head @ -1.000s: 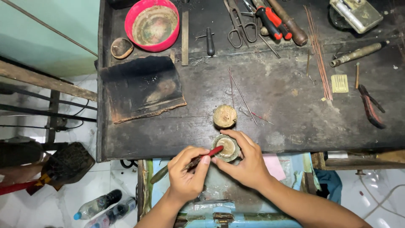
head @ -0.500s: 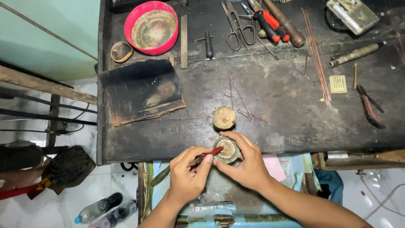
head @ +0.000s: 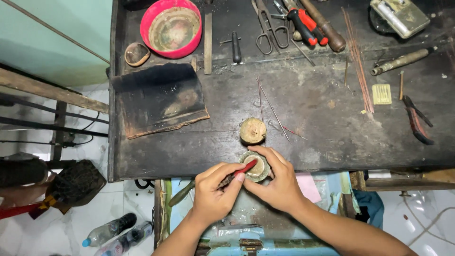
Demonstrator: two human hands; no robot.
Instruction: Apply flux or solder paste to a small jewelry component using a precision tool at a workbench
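Hands [head: 246, 187] meet at the bench edge [head: 189, 170], pinching a red-tipped tool [head: 239, 171].

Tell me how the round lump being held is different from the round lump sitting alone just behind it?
The held lump sits in a greenish ring, gripped by the right hand, while the left hand presses a red-tipped tool onto it. The lone lump is bare, untouched, farther up the workbench. Both are round and tan.

- I saw a small craft workshop: a scarred, blackened workbench [head: 322, 118].
- I noted scissors [head: 266, 28], red-handled pliers [head: 303, 26] and thin metal rods [head: 360, 61] scattered across it.
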